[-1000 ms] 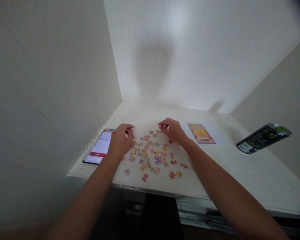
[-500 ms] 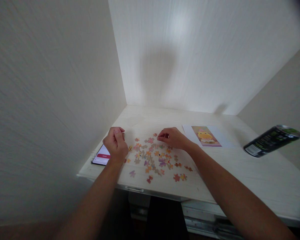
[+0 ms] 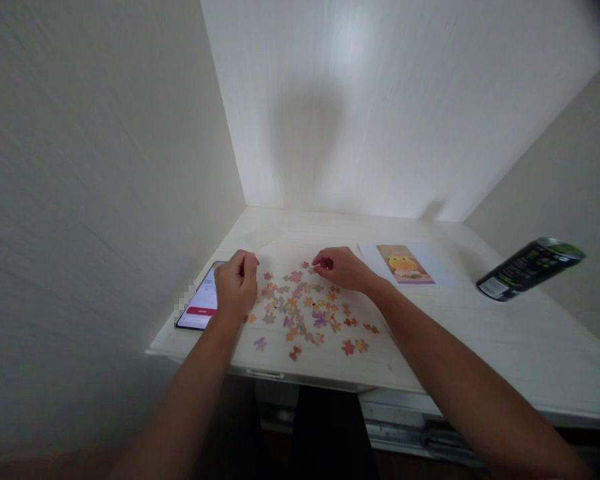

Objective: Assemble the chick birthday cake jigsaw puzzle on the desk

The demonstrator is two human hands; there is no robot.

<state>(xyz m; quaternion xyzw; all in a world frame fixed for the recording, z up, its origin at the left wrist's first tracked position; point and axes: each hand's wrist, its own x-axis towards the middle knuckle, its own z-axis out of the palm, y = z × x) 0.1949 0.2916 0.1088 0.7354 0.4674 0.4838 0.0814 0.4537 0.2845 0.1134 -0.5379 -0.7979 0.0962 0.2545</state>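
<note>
Your loose puzzle pieces (image 3: 305, 310) lie scattered flat on the pale desk (image 3: 480, 333), toward its near edge; take that scatter as your landmark. Your left hand (image 3: 236, 288) sits at the scatter's left edge with its fingers curled together; you cannot tell from here whether they pinch a piece. Your right hand (image 3: 343, 268) rests at the scatter's far edge, thumb and fingertips drawn together low over the pieces, and whether a piece is caught between them is too small to tell. Just left of the scatter, partly under your left hand, lies a phone (image 3: 200, 305) with its screen lit. Right of the scatter lies a picture sheet (image 3: 405, 264), and well beyond that a dark can (image 3: 527, 269).
</note>
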